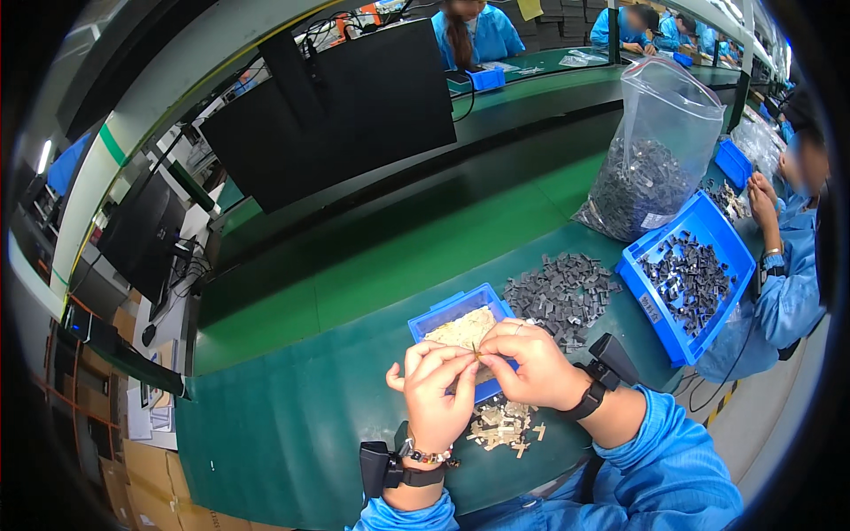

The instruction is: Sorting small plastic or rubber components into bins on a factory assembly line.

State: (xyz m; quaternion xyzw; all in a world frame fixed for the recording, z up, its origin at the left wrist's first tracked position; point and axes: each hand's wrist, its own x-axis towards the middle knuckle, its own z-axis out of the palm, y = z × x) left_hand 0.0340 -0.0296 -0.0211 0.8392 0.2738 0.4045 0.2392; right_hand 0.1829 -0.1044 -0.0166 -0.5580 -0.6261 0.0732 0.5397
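Head view, left hand (436,389) and right hand (531,361) pinching one small tan piece (476,351) between fingertips, blue tray (447,311) just behind the grip, tan pile (502,425) below it.

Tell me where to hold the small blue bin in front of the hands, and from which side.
Probably grip the small blue bin by its left rim corner, coming from the left. That rim is bare and raised, while both hands, left and right, cover its near side and the grey parts pile crowds its right.
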